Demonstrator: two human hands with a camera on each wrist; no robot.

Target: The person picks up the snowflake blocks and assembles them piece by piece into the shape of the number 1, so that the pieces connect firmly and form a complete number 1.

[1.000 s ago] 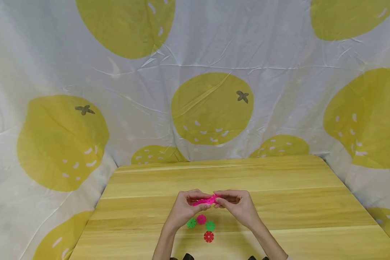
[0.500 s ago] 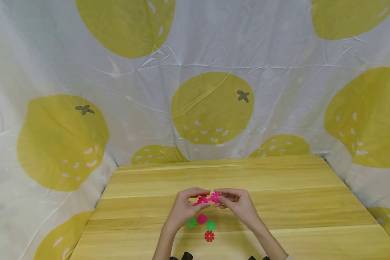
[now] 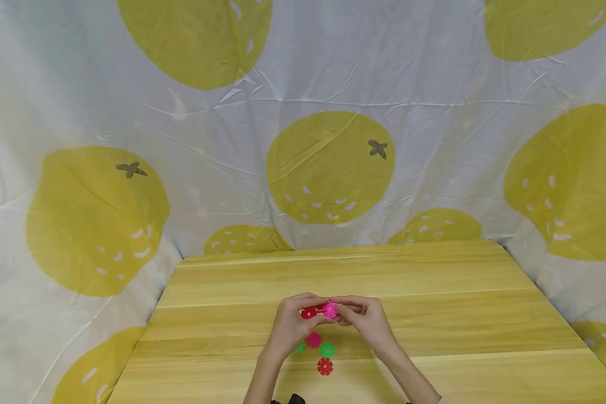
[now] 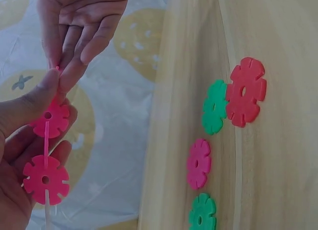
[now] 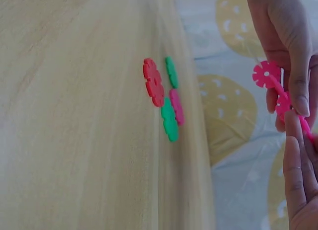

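Above the table, both hands hold a chain of pink slotted interlocking discs, joined edge to edge at right angles. My left hand grips the chain with thumb and fingers, and its thumb lies over one disc in the left wrist view. At the chain's other end, my right hand pinches a bright pink disc. The fingertips of both hands meet there and partly hide that disc. On the table below lie a red disc, a pink disc and two green discs, one near the red.
The wooden table extends around the hands. Behind and beside it hangs a pale cloth printed with yellow fruit. In the left wrist view, the red disc overlaps the edge of a green disc.
Both hands have drawn closer together, and the held chain has turned so its right-end disc faces the head camera. My left hand now partly covers the left green disc. The loose discs stay put.
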